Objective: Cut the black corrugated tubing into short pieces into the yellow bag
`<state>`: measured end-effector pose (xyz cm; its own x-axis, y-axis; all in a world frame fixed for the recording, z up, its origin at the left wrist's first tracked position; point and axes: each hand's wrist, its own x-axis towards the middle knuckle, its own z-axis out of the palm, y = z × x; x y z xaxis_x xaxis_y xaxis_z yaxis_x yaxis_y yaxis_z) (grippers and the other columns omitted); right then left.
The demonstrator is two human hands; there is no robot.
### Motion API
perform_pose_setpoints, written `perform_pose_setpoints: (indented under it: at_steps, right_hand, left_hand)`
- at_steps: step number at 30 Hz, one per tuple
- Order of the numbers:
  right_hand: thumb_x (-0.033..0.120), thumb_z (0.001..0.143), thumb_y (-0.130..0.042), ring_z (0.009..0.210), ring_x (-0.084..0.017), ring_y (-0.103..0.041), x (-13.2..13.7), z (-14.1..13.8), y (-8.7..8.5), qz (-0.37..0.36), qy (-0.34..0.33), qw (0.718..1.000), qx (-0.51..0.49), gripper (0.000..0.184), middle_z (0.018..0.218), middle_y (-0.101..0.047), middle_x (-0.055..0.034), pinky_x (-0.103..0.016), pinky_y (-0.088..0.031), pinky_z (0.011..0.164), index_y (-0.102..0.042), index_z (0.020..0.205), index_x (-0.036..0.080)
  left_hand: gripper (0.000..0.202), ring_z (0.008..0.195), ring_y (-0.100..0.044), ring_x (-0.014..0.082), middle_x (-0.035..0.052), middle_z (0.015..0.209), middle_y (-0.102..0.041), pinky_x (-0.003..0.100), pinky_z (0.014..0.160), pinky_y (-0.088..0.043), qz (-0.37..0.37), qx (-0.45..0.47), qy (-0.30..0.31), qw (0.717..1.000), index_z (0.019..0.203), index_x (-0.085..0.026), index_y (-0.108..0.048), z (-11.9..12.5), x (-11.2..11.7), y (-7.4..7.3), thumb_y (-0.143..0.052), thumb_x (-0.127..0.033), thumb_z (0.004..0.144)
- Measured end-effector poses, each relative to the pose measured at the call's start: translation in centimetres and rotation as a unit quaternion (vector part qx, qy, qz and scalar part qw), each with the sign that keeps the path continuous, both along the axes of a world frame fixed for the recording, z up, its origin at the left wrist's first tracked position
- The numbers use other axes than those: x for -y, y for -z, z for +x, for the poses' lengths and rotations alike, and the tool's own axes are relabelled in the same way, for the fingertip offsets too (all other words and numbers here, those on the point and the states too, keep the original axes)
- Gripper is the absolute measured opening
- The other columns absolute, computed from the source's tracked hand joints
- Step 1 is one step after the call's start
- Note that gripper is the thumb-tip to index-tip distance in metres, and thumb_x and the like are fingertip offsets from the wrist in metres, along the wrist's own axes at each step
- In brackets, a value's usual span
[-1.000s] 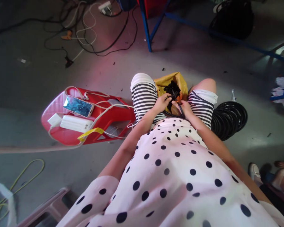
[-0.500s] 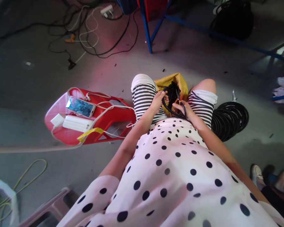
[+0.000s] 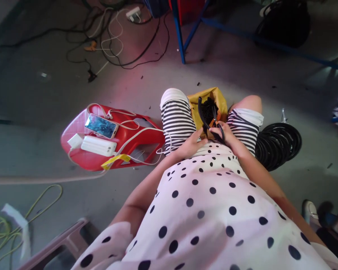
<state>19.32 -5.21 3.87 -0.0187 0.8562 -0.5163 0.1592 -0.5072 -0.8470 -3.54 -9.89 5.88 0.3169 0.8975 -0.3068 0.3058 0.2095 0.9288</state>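
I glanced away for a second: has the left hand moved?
Yes. The left hand has drawn back from the bag, toward the person's body, and is now on the near side of it, by the lap.

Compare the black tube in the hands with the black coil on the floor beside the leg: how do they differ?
The tube is one short curved length; the coil is many loops wound in a ring. The tube is raised over the yellow bag, gripped by the right hand; the coil lies flat on the floor, touched by neither hand. Both are black and look like the same thin tubing.
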Motion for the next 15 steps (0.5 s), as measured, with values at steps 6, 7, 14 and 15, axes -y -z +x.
perform_pose_setpoints:
  at_steps: [6,7,14,15]
  right_hand:
    - [0.058,0.058,-0.097,0.064,-0.017,-0.056,0.3,0.0,0.3,-0.003,0.008,1.000,-0.029,0.057,0.065,-0.058,0.0051,-0.031,-0.044,0.061,-0.056,0.080,0.026]
    - [0.058,0.059,-0.096,0.063,-0.017,-0.055,0.3,0.0,0.3,-0.002,0.010,1.000,-0.029,0.056,0.064,-0.058,0.0052,-0.031,-0.043,0.060,-0.055,0.080,0.027]
    - [0.060,0.059,-0.095,0.062,-0.019,-0.057,0.4,-0.5,0.3,-0.008,0.019,1.000,-0.023,0.055,0.063,-0.059,0.0041,-0.033,-0.044,0.059,-0.055,0.077,0.027]
    - [0.058,0.060,-0.095,0.063,-0.019,-0.057,0.5,-0.7,0.3,-0.008,0.021,0.999,-0.022,0.053,0.063,-0.059,0.0042,-0.033,-0.045,0.060,-0.056,0.077,0.027]
  left_hand:
    - [0.062,0.167,-0.056,0.0305,-0.0003,0.174,-0.064,0.049,0.142,-0.044,-0.135,0.023,0.073,0.988,0.159,-0.038,-0.073,-7.3,6.3,-10.7,-0.069,-0.065,0.104]
    - [0.059,0.164,-0.059,0.0306,-0.0005,0.172,-0.067,0.049,0.141,-0.046,-0.152,0.025,0.067,0.986,0.156,-0.039,-0.076,-7.7,6.6,-11.9,-0.069,-0.066,0.103]
    - [0.059,0.162,-0.061,0.0333,0.0013,0.169,-0.070,0.054,0.141,-0.046,-0.129,-0.004,0.019,0.991,0.152,-0.040,-0.079,-6.5,8.2,-9.7,-0.068,-0.069,0.102]
    - [0.058,0.163,-0.060,0.0349,0.0021,0.167,-0.071,0.056,0.141,-0.046,-0.108,-0.009,0.010,0.994,0.148,-0.040,-0.082,-6.6,8.4,-8.8,-0.069,-0.070,0.100]
